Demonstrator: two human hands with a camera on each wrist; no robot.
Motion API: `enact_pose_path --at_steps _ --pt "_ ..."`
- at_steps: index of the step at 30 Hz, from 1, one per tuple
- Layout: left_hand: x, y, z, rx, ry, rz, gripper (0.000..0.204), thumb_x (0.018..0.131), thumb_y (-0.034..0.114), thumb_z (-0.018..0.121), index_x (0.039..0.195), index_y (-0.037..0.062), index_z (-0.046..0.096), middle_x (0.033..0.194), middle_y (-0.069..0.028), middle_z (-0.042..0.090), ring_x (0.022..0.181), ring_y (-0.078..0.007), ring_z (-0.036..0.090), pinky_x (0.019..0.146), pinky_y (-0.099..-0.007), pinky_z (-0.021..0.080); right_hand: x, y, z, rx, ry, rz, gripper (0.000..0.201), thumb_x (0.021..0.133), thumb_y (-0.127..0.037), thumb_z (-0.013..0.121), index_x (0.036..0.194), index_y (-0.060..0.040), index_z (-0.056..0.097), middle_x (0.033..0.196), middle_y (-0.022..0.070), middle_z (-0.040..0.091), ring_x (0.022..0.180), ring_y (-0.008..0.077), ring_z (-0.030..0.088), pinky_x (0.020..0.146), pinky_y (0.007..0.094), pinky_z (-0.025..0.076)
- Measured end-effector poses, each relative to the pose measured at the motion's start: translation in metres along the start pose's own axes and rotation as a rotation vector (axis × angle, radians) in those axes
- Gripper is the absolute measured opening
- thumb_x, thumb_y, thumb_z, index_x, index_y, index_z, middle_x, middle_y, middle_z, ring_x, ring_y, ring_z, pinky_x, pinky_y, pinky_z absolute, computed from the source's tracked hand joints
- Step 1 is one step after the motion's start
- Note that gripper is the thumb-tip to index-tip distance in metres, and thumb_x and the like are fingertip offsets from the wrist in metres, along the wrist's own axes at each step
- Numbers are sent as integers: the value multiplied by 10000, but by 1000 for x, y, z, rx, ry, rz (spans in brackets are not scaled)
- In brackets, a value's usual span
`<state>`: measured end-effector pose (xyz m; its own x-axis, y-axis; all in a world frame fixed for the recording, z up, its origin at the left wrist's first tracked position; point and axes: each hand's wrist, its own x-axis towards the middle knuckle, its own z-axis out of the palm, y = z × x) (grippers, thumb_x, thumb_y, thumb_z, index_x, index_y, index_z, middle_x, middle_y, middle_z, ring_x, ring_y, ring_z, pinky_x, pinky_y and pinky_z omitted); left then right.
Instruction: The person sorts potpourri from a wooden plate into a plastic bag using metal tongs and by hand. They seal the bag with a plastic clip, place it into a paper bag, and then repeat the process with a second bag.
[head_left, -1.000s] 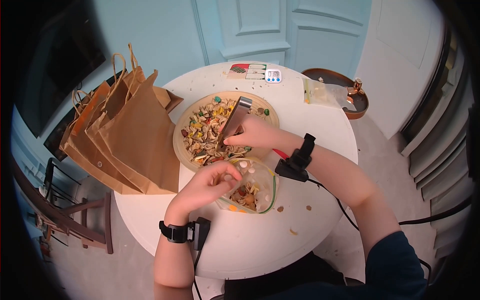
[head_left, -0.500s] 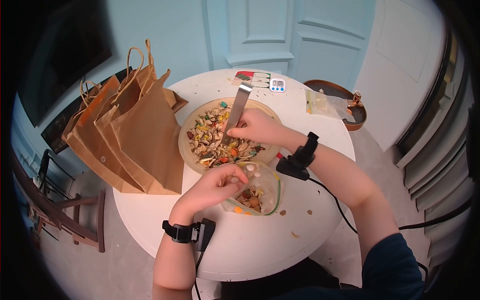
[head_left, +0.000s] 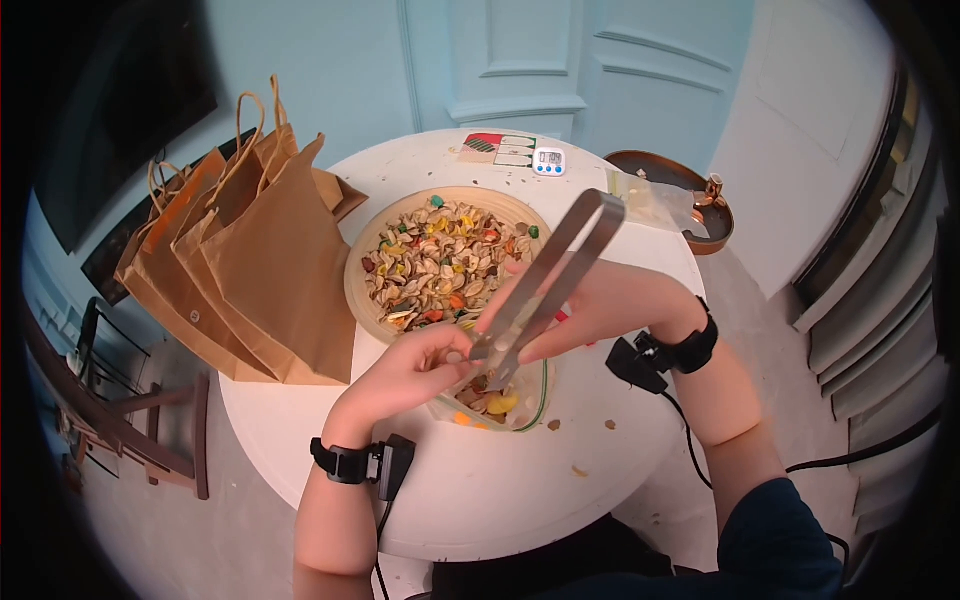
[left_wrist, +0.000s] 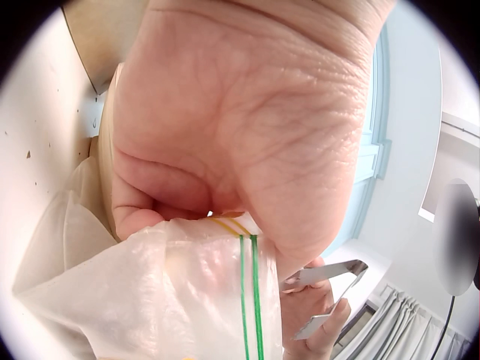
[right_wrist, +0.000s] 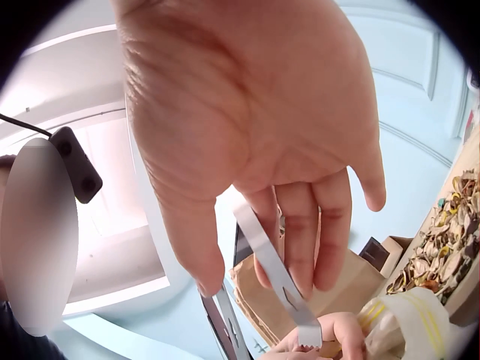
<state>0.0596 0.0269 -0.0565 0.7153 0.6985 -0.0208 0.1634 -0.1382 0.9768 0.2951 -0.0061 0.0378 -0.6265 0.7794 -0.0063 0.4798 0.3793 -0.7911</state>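
My left hand (head_left: pixel 405 375) pinches the rim of a clear zip bag (left_wrist: pixel 202 277) with green and yellow seal lines. Between thumb and fingers, my right hand (head_left: pixel 615 300) grips metal tongs (head_left: pixel 565 265). Their bend points up and away, while the serrated tips reach down over the bag's mouth. Dried petals and a yellow piece (head_left: pixel 502 402) lie inside the bag below the tips. Just behind it, a round woven tray (head_left: pixel 355 300) bears a heap of potpourri (head_left: pixel 430 265), mostly pale with green, orange and yellow bits. Part of the bag's opening is hidden by my hands.
Several brown paper bags (head_left: pixel 270 270) stand on the table's left. At the back are a printed card (head_left: pixel 498 150) and a small digital timer (head_left: pixel 549 162). Another plastic bag (head_left: pixel 650 203) overlaps a brown tray (head_left: pixel 715 245) at right. Stray petals (head_left: pixel 580 471) dot the white table (head_left: pixel 470 500).
My right hand has brought the tongs from the potpourri tray back toward me, over the bag. A yellow piece now shows in the bag. My left hand stays at the rim.
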Motion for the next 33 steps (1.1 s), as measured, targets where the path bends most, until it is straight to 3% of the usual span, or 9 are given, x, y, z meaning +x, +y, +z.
enact_pose_path --at_steps 4,6,10,13,18,22,27,29,33 --pt "3 -9 -1 -10 -2 5 24 874 50 570 872 61 549 721 84 462 642 -10 400 554 -180 315 7 28 3 62 125 -124 374 727 -226 719 1062 -71 657 936 11 633 765 81 548 690 244 486" --pt "2 -9 -2 17 12 8 23 884 47 562 901 63 561 751 77 467 678 -13 407 585 -182 330 10 42 10 500 225 -169 398 756 -207 680 1104 -34 596 1036 60 614 902 130 570 810 279 473" --pt "2 -4 -2 4 40 19 59 903 49 519 919 55 576 837 46 491 744 -36 439 635 -202 357 11 56 14 578 268 -96 356 836 -198 593 1137 -14 541 1121 90 581 1057 167 537 952 318 410" --pt "3 -1 -4 115 30 132 134 926 81 474 929 47 604 973 1 523 827 -74 465 689 -230 380 13 71 14 508 251 -59 320 872 -193 548 1135 -11 542 1125 89 575 1073 162 526 961 319 402" --pt "4 -2 -3 71 250 223 270 946 228 459 927 24 634 1087 -46 548 837 -103 463 720 -234 382 17 68 27 521 183 -122 341 873 -216 602 1123 10 547 1056 84 598 975 152 565 869 294 451" --pt "5 -4 -6 82 204 357 346 921 338 526 948 5 614 1035 -48 530 818 -104 442 769 -239 368 23 65 41 442 76 -165 388 845 -255 663 1099 21 563 991 89 626 899 148 599 791 278 486" --pt "1 -4 -5 70 198 241 343 892 355 583 1002 30 582 931 13 545 813 -80 448 791 -232 363 27 64 50 473 147 -206 386 842 -269 670 1081 17 565 956 84 631 877 146 599 775 281 485" --pt "2 -4 -3 57 215 194 362 883 355 605 1059 42 552 897 28 553 816 -68 462 796 -228 367 25 57 47 504 133 -143 345 870 -159 642 1143 19 528 1078 81 588 977 118 553 883 275 453" --pt "2 -2 -3 -158 184 248 385 867 321 644 1104 42 526 899 24 554 820 -61 476 789 -223 376 27 60 51 492 122 -167 382 864 -150 652 1173 14 499 1092 77 575 990 112 543 878 274 452"
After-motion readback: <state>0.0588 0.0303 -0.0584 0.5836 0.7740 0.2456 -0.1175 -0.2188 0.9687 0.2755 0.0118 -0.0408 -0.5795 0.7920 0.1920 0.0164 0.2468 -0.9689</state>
